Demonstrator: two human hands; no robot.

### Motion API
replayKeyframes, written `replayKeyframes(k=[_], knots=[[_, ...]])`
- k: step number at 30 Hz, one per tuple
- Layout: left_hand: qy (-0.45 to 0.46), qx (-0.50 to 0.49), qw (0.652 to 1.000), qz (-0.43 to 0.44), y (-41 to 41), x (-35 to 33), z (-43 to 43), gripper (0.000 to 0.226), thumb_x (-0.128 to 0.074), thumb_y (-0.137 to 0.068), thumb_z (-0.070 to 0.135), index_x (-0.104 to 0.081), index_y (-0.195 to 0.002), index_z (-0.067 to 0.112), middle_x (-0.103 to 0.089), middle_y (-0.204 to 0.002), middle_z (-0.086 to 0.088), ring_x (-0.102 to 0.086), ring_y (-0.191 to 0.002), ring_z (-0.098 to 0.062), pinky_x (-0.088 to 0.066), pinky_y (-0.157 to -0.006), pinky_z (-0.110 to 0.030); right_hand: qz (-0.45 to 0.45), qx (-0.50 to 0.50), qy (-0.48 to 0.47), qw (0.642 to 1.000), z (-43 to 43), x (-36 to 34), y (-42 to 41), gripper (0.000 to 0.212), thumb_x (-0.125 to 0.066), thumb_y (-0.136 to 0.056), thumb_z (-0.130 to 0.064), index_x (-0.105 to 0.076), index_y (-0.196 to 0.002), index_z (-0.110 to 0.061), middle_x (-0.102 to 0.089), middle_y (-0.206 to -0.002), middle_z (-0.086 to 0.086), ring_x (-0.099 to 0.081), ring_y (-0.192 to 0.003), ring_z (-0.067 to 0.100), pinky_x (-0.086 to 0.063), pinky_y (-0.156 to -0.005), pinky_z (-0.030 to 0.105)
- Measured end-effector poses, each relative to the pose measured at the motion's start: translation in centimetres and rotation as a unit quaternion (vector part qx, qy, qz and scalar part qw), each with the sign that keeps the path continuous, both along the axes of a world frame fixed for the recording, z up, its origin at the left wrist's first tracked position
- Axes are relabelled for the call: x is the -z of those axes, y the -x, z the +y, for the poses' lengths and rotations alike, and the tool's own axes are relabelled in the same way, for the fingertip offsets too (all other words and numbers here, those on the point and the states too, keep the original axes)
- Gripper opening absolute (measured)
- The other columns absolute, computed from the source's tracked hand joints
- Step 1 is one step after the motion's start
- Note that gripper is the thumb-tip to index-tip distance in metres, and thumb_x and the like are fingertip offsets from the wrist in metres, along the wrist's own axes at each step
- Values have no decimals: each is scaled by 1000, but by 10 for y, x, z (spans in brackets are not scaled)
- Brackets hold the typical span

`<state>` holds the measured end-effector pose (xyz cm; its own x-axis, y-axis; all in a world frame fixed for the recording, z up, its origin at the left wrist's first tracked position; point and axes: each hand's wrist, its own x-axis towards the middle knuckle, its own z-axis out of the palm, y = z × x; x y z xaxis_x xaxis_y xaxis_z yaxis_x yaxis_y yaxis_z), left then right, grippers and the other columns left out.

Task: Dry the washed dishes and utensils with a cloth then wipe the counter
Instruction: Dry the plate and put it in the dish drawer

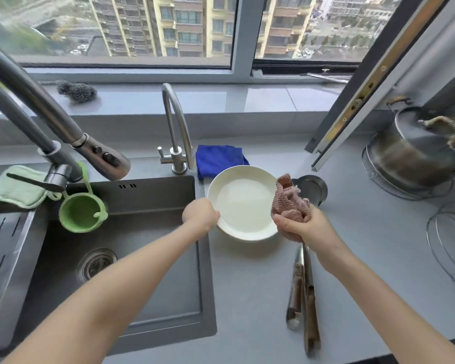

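White plate (243,203) at sink edge, left hand (200,214) on rim; pink cloth (290,200) in right hand (300,227)

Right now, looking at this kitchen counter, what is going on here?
A person's left hand grips the rim of a white plate beside the sink, while the right hand holds a bunched pink cloth at the plate's other edge. Utensils lie on the counter nearby, and a blue cloth sits behind the plate.
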<state>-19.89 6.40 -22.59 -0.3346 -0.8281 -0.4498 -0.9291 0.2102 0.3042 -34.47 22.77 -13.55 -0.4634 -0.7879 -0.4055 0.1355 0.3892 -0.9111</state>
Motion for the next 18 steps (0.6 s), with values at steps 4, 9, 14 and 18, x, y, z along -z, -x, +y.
replayKeyframes(k=[4,9,14,18], knots=[[-51,-63,996,26,2,0,4,23,-50,-88,18,-60,-71,6,-58,-55,-3,-63,-57,-24,-45,-53,-25,2,-4,23,1000,3,-2,22,52,-75,-78,-3,-53,-121,-19,-68,-104,5,-67,-87,16,-56,-68,28],[-135,-210,953,170,5,-10,3,15,-51,-87,3,-63,-83,-4,-62,-62,-13,-60,-42,-19,-55,-46,-27,12,-30,41,999,6,-12,46,43,-68,-83,-2,-56,-121,-17,-69,-95,6,-65,-69,11,-49,-51,20],[-243,-299,871,304,5,-30,7,15,-46,-85,-8,-60,-83,-4,-65,-77,-17,-66,-55,-22,-58,-50,-28,-11,-39,41,998,10,-7,66,37,-64,-86,2,-56,-118,-15,-65,-83,4,-59,-51,3,-36,-38,13],[-254,-360,812,383,10,-38,15,21,-41,-82,-12,-53,-74,2,-55,-69,-12,-54,-60,-23,-54,-51,-27,-14,-48,45,998,13,-2,83,31,-62,-87,3,-57,-113,-13,-65,-85,1,-59,-52,-4,-37,-39,10]])
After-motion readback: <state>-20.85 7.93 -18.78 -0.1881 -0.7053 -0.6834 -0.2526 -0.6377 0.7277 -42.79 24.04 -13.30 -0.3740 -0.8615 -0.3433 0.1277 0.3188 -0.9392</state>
